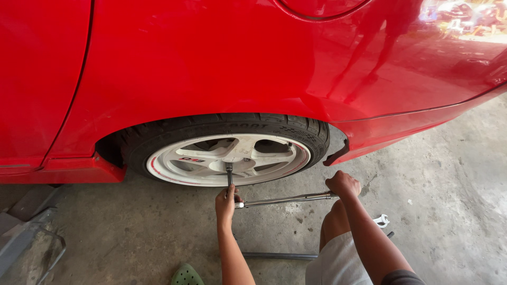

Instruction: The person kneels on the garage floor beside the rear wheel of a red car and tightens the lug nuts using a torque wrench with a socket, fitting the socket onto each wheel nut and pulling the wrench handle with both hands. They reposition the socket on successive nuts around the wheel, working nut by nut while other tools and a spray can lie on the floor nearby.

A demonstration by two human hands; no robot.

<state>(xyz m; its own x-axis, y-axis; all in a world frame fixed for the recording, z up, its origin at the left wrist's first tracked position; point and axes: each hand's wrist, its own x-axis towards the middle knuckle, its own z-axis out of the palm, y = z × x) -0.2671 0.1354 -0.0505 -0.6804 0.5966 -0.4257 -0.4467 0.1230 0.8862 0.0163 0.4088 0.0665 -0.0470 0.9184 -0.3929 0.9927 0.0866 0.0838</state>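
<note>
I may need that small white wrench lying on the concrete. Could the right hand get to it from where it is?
Probably yes. The right hand grips the long wrench handle, and the white wrench lies nearby on bare floor, nothing between; it must let go first.

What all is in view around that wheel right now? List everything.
car body: one, red, fills the top of the frame
wheel: one, white rim with black tyre, under the arch
wrench: one, long silver handle, socket end on the wheel hub
spanner: one, silver, on the floor right of the knee
bar: one, dark, lying on the concrete floor
sandal: one, green, bottom edge
left hand: at the wrench head
right hand: gripping the handle end
</note>
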